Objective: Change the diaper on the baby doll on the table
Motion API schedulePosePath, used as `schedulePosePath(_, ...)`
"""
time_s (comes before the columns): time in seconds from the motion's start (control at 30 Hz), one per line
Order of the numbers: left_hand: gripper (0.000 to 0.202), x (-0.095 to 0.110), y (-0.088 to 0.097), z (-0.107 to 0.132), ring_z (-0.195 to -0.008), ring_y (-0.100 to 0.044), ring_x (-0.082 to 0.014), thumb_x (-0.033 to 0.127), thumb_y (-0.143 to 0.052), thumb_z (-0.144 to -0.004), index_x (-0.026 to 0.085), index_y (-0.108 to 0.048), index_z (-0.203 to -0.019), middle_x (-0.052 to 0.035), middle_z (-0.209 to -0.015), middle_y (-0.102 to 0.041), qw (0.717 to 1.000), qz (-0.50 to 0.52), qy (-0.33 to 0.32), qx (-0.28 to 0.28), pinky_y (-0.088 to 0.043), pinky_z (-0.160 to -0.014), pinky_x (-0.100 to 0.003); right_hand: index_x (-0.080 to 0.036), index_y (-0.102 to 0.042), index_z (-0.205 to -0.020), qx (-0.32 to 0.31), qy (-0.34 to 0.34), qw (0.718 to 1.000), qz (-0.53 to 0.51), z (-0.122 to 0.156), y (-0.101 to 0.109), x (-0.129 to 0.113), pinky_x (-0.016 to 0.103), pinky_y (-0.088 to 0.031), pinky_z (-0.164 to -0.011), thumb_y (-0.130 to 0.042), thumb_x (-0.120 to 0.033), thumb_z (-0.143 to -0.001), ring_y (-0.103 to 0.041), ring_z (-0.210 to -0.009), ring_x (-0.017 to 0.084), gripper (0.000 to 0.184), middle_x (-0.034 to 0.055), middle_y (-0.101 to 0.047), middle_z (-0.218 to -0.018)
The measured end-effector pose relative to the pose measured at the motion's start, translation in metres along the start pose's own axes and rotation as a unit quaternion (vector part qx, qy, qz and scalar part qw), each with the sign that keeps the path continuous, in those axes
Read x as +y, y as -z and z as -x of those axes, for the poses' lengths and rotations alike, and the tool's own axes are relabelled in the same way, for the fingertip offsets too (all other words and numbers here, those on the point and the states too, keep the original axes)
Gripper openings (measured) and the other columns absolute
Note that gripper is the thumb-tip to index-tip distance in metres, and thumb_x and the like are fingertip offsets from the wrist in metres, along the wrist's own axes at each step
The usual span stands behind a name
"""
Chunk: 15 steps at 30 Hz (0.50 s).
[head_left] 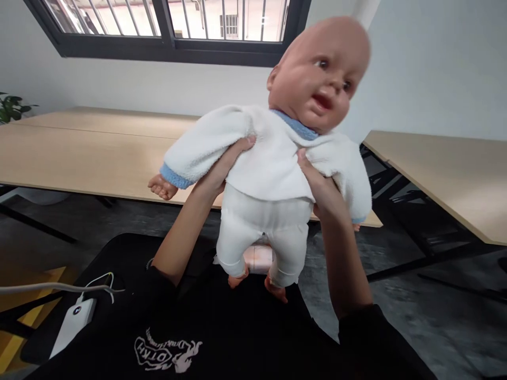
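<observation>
A baby doll [269, 158] in a white fleece top with blue trim and white trousers is held upright, facing me, its head tilted to the right. My left hand [229, 161] is closed round one side of its chest, under the arm, with the thumb on the front. On the other side my right hand [317, 182] grips the chest the same way, thumb near the middle. The fingers of both hands are mostly hidden behind the doll. Its bare feet hang just above my lap, near a pinkish box-like thing [259, 258] partly hidden between the legs.
A long wooden table [99, 153] stands behind the doll, below a barred window [174, 50]. Another table [455, 179] is at the right. On a black chair [130, 253] at the left lies a white power bank [75, 322] with a cable. A plant [13, 108] shows far left.
</observation>
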<state>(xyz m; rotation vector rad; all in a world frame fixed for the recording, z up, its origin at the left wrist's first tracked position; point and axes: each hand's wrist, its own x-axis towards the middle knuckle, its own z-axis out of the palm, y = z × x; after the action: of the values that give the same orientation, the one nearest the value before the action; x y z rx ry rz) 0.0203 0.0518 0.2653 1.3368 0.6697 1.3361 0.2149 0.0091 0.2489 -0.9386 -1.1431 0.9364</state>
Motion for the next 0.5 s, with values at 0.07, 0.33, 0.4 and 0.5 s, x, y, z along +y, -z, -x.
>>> schedulePosePath(0.07,0.039,-0.007,0.004,-0.009,-0.144,-0.054,-0.0319,0.033,-0.058,-0.101,0.012,-0.062,-0.133,-0.0041,-0.128,-0.072,0.999,0.016,0.03,0.007,-0.043,-0.123,-0.041,-0.025,-0.075,-0.116,-0.011,0.021,1.0,0.019,-0.007,0.003,-0.001,0.042,-0.027,-0.134,-0.085,-0.048,-0.085,-0.044,-0.153,0.025,0.04,0.0029,-0.067,-0.142)
schedulePosePath(0.33,0.041,-0.03,0.018,-0.047,-0.139,-0.059,-0.0246,0.029,-0.049,-0.108,0.011,-0.055,-0.144,-0.0045,-0.121,-0.076,0.991,0.112,0.071,0.005,-0.046,-0.121,-0.038,-0.021,-0.07,-0.123,-0.096,0.001,0.994,-0.05,-0.053,0.008,0.024,0.034,-0.041,-0.125,-0.08,-0.048,-0.085,-0.058,-0.139,0.016,0.048,0.0011,-0.075,-0.128)
schedulePosePath(0.4,0.039,-0.039,0.023,-0.06,-0.137,-0.06,-0.0217,0.027,-0.045,-0.109,0.011,-0.056,-0.143,-0.0028,-0.117,-0.077,0.989,0.123,0.076,-0.001,-0.047,-0.119,-0.035,-0.021,-0.07,-0.119,-0.093,-0.017,0.99,-0.1,-0.063,0.005,0.037,0.034,-0.049,-0.118,-0.081,-0.048,-0.082,-0.064,-0.131,0.017,0.047,0.0,-0.078,-0.119)
schedulePosePath(0.5,0.038,-0.057,0.032,-0.078,-0.132,-0.062,-0.0205,0.031,-0.046,-0.109,0.011,-0.058,-0.139,-0.0015,-0.112,-0.079,0.99,0.109,0.092,-0.012,-0.05,-0.116,-0.033,-0.023,-0.069,-0.104,-0.077,-0.05,0.99,-0.104,-0.077,0.001,0.054,0.031,-0.047,-0.117,-0.076,-0.049,-0.082,-0.067,-0.123,0.012,0.035,-0.005,-0.08,-0.103)
